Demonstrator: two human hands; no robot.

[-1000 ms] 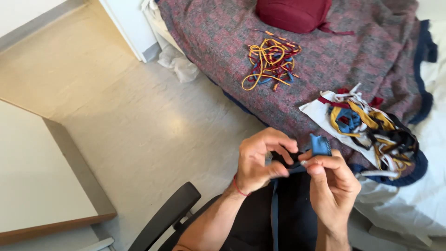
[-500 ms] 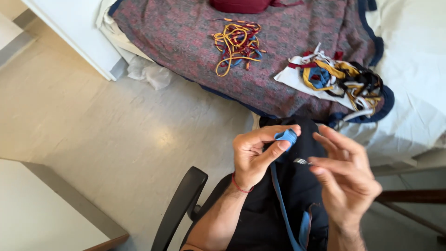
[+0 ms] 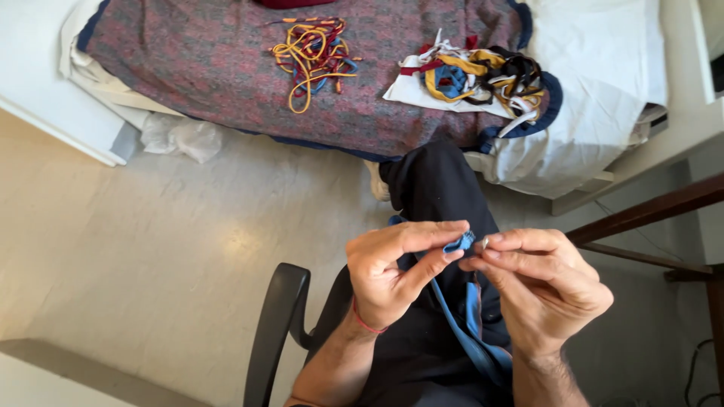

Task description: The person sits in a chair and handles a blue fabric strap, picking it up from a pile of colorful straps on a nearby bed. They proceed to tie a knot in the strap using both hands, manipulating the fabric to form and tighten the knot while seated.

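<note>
My left hand pinches the end of a blue fabric strap between thumb and forefinger. The strap runs down over my lap in dark trousers. My right hand meets it from the right, fingertips closed on a small silvery metal piece at the strap's end. A red thread band circles my left wrist.
A bed with a mottled red-grey blanket lies ahead, carrying a tangle of yellow, red and blue cords and a second pile of cords on white cloth. A black chair armrest is at lower left, a wooden rail on the right.
The view has swung so the bed sits higher and farther left. My hands have dropped lower in view, and the fingertips have closed together on the strap's end.
</note>
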